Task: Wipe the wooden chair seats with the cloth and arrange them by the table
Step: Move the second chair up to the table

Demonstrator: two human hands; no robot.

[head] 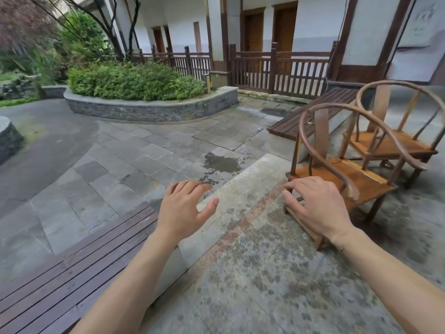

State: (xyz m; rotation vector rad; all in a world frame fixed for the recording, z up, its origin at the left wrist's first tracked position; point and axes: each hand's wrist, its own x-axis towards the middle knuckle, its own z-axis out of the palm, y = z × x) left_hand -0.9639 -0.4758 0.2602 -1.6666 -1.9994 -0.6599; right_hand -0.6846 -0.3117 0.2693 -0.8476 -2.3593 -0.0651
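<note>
Two wooden chairs stand on the stone floor at the right. The near chair (346, 174) has its round back toward the left and its seat front toward the lower right. The far chair (395, 138) stands just behind it, turned the same way. The left hand (185, 208) hangs in the air over the stone floor (240, 273), fingers loose and spread, holding nothing. The right hand (317, 206) is spread too, in front of the near chair's low corner; I cannot tell if it touches. A slatted bench (72, 268) lies at the lower left.
</note>
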